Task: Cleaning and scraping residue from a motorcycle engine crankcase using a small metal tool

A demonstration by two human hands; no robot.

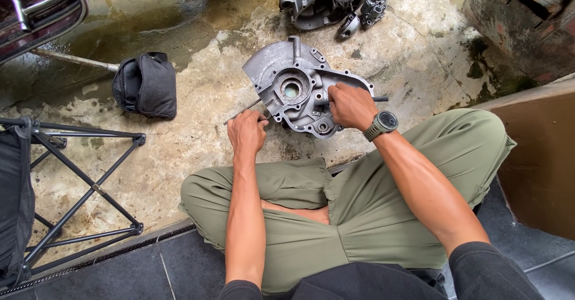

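On wet concrete, left hand is gripping a thin rod, right hand closing on a handle, probably a wrench, bracing the casing.

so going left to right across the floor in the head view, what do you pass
folding stand → black pouch → thin rod held in left hand → grey engine casing → right hand on the casing → watch → brown box
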